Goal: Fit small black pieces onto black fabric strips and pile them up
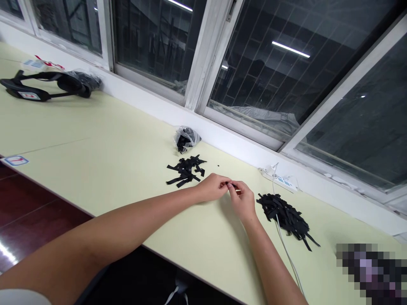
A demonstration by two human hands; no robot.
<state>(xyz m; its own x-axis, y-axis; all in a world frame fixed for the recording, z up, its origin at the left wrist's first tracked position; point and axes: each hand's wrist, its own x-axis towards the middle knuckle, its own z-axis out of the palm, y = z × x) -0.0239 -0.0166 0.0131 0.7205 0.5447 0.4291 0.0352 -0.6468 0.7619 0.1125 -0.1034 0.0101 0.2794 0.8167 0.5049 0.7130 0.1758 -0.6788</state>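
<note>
Your left hand [214, 187] and right hand [243, 200] meet above the bench [127, 169], fingertips of both pinched on a small black piece [232, 184]; your fingers cover most of it, so you cannot make out its shape. Just beyond your left hand lies a loose pile of black strips [186, 173], with a clear bag [188, 136] of dark contents behind, blurred by the crinkled plastic. Beside your right forearm is a larger heap of black strips [282, 212]; a white cable [288, 250] is hard to trace through it. Farther right, pixelation masks a dark object [370, 271], cut off by the frame edge.
</note>
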